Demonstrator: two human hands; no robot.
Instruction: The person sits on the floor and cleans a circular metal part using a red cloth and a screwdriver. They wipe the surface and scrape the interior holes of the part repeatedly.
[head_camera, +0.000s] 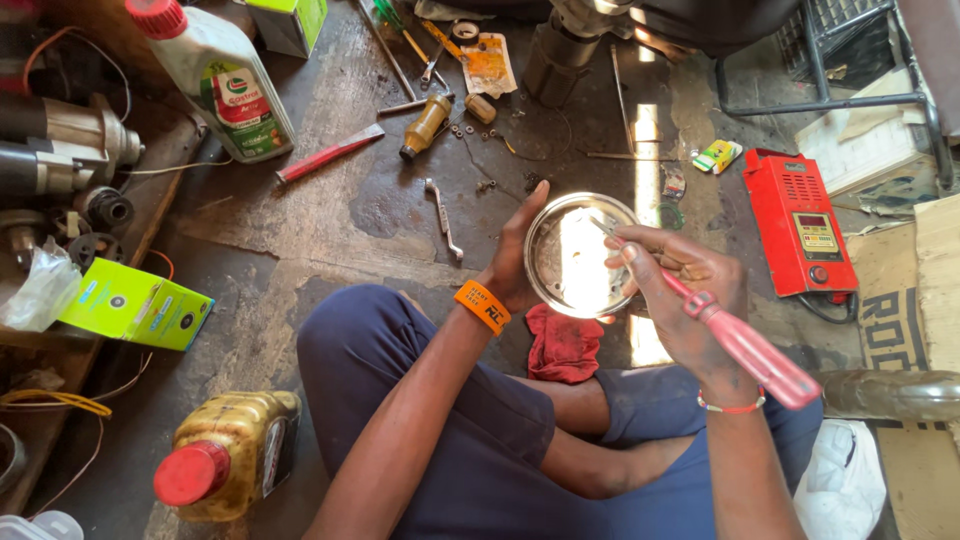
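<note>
While the person sits cross-legged on the stained concrete floor (300, 230), the left hand (515, 262) cups the back and left rim of a shiny round metal dish (577, 256), fingers curled behind it, holding it tilted up above the lap. The right hand (685, 290) is closed around a red-handled screwdriver (745, 350), its handle running back over the wrist and its shaft (607, 231) reaching onto the upper right part of the dish face. An orange wristband (482, 306) sits on the left wrist. Just below the dish a red rag (563, 343) lies on the floor beside the knee. A small spanner (443, 219) lies on the floor left of the dish. Right of the hands stands a red battery tester (797, 222). At the near left, a gold oil jug with a red cap (228, 455) stands by the thigh, and a white oil bottle (222, 78) lies toward the far left.
</note>
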